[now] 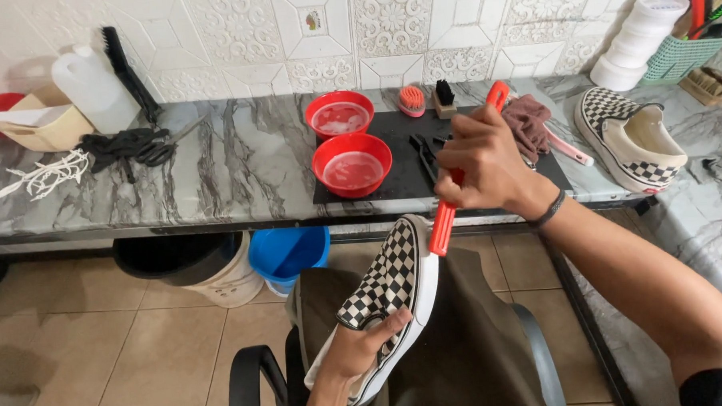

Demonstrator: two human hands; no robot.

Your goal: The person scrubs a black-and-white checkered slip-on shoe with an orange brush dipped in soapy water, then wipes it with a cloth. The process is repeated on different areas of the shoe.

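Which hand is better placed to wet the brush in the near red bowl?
The right hand: it already grips the red brush, just beside the near red bowl. The left hand is lower, holding the checkered shoe.

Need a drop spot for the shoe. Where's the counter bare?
Bare marble between the black laces and the red bowls. Crowded: the black mat with bowls and brushes, and the right end around the second checkered shoe.

The red brush's (456, 176) bristles are hidden; the green basket (684, 56) is cut off.
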